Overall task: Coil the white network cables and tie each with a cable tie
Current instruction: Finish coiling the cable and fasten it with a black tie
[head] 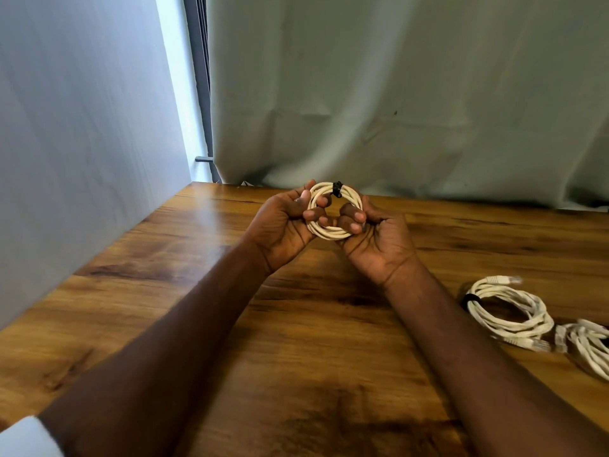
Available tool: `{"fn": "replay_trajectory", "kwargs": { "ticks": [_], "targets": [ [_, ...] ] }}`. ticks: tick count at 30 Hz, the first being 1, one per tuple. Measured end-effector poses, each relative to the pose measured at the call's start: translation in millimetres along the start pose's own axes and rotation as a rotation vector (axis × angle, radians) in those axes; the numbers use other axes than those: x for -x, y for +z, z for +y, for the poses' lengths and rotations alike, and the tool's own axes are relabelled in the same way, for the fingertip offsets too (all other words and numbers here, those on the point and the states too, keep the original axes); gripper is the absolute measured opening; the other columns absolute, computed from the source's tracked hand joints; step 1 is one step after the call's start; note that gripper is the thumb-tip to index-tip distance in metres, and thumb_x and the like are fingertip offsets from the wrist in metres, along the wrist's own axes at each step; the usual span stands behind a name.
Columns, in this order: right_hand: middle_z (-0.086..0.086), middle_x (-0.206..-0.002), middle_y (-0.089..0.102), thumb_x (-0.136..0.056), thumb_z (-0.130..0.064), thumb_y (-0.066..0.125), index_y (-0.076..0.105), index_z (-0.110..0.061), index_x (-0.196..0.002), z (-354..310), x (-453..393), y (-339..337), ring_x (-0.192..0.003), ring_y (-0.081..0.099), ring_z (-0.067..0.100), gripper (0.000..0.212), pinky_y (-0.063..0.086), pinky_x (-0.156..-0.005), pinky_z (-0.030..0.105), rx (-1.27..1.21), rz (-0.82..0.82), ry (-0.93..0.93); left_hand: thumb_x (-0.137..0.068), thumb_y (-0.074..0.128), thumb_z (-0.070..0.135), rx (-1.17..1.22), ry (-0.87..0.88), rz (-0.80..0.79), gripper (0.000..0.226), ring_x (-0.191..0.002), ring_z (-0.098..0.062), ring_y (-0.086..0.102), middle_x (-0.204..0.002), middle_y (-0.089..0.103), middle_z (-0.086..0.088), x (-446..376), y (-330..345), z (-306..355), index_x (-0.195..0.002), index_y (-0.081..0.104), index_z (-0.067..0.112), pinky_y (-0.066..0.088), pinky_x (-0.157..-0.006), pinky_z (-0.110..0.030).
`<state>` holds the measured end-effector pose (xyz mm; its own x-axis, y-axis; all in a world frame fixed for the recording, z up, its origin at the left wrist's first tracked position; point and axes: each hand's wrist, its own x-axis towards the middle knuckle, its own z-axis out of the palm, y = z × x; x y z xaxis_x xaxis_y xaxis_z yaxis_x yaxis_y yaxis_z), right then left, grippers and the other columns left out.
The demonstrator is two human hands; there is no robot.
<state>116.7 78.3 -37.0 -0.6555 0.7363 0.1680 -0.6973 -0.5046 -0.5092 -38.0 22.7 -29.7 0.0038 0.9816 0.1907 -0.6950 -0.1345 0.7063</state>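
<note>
Nearest, at four o'clock on the wooden table (197, 324), two tied coils (509, 311) are already laid. Farther off, near twelve o'clock, a white cable coil (333, 232) is gripped by left hand (283, 225) and right hand (379, 239), its black cable tie (337, 189) seemingly fastened. Setting it beside the others is probably called for next.

Both forearms extended, left hand (283, 225) and right hand (375, 239) raised, palms up, fingers curled
</note>
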Motion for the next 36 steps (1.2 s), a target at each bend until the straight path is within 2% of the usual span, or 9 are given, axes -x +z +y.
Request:
{"fn": "replay_trajectory", "kwargs": {
  "ticks": [4, 8, 11, 16, 19, 21, 23, 27, 36],
  "targets": [
    [0.001, -0.052, 0.035, -0.107, -0.015, 0.032, 0.057, 0.0, -0.108, 2.8, -0.6, 4.4, -0.038, 0.03, 0.012, 0.029, 0.037, -0.044, 0.021, -0.022, 0.106, -0.085, -0.095, 0.043, 0.005, -0.032, 0.003, -0.046, 0.029, -0.054, -0.009, 0.042, -0.083, 0.053, -0.011, -1.1, 6.8, -0.8, -0.124, 0.046, 0.003, 0.045, -0.057, -0.026],
    [0.0, -0.051, 0.038, -0.107, -0.021, 0.037, 0.058, -0.001, -0.107, -1.8, 1.3, -0.1, -0.038, 0.033, 0.01, 0.029, 0.033, -0.061, 0.028, 0.073, 0.092, -0.065, -0.103, 0.051, 0.024, -0.134, -0.076, -0.06, 0.025, -0.064, -0.015, 0.052, -0.082, 0.061, -0.01, 0.8, 0.3, 2.5, -0.117, 0.059, 0.005, 0.05, -0.071, -0.033],
    [-0.002, -0.05, 0.041, -0.108, -0.028, 0.041, 0.061, -0.001, -0.107, 0.9, 6.4, 0.0, -0.04, 0.035, 0.009, 0.034, 0.04, -0.06, 0.027, 0.181, 0.094, -0.047, -0.107, 0.05, 0.022, -0.226, -0.017, 0.009, 0.019, -0.053, -0.008, 0.044, -0.071, 0.052, -0.003, 2.4, 0.8, -5.1, -0.112, 0.058, 0.006, 0.045, -0.061, -0.026],
    [-0.001, -0.051, 0.041, -0.11, -0.022, 0.043, 0.06, -0.004, -0.102, 11.4, 2.8, 5.0, -0.04, 0.034, 0.007, 0.026, 0.031, -0.059, 0.025, 0.206, 0.176, -0.102, -0.108, 0.049, 0.014, -0.183, 0.031, 0.074, 0.023, -0.042, -0.005, 0.035, -0.06, 0.045, 0.001, 2.1, 3.5, -6.8, -0.086, 0.056, 0.01, 0.041, -0.049, -0.021],
    [0.001, -0.056, 0.051, -0.109, -0.022, 0.044, 0.062, -0.002, -0.112, 10.7, 3.5, 3.9, -0.044, 0.048, 0.01, 0.027, 0.049, -0.074, 0.035, 0.244, 0.175, -0.116, -0.11, 0.052, 0.019, -0.234, 0.034, 0.128, 0.019, -0.051, -0.01, 0.052, -0.068, 0.056, -0.006, -2.5, -4.3, -5.9, -0.098, 0.06, 0.006, 0.053, -0.058, -0.024],
    [0.002, -0.062, 0.061, -0.109, -0.026, 0.044, 0.066, -0.005, -0.113, 8.9, 4.9, 4.3, -0.054, 0.059, 0.014, 0.03, 0.055, -0.084, 0.043, 0.276, 0.202, -0.134, -0.106, 0.062, 0.027, -0.297, 0.038, 0.131, 0.034, -0.084, -0.03, 0.067, -0.097, 0.066, -0.026, -2.6, -6.8, -4.7, -0.119, 0.062, -0.004, 0.062, -0.089, -0.043],
    [0.001, -0.065, 0.064, -0.109, -0.029, 0.046, 0.069, -0.007, -0.112, 7.3, 6.0, 5.0, -0.057, 0.062, 0.011, 0.032, 0.06, -0.071, 0.036, 0.301, 0.24, -0.146, -0.103, 0.067, 0.032, -0.402, 0.04, 0.122, 0.05, -0.11, -0.038, 0.063, -0.126, 0.063, -0.031, 0.0, -7.4, -3.1, -0.133, 0.06, -0.007, 0.054, -0.107, -0.054],
    [-0.002, -0.07, 0.066, -0.106, -0.026, 0.054, 0.072, -0.008, -0.109, 7.3, 6.7, 4.8, -0.058, 0.058, 0.004, 0.025, 0.056, -0.057, 0.022, 0.362, 0.292, -0.158, -0.103, 0.065, 0.028, -0.682, 0.123, 0.164, 0.035, -0.095, -0.019, 0.073, -0.107, 0.076, -0.009, 3.2, -10.3, 3.9, -0.127, 0.068, 0.003, 0.061, -0.079, -0.033],
    [0.006, -0.073, 0.063, -0.105, -0.009, 0.056, 0.073, -0.008, -0.102, 6.9, 3.8, 0.8, -0.054, 0.055, 0.006, 0.017, 0.052, -0.051, 0.018, 0.536, 0.316, -0.269, -0.096, 0.071, 0.002, -0.865, 0.174, 0.115, 0.027, -0.099, -0.04, 0.073, -0.109, 0.075, -0.027, 4.8, -15.5, 9.4, -0.123, 0.068, -0.001, 0.064, -0.087, -0.045]
  ]
}}
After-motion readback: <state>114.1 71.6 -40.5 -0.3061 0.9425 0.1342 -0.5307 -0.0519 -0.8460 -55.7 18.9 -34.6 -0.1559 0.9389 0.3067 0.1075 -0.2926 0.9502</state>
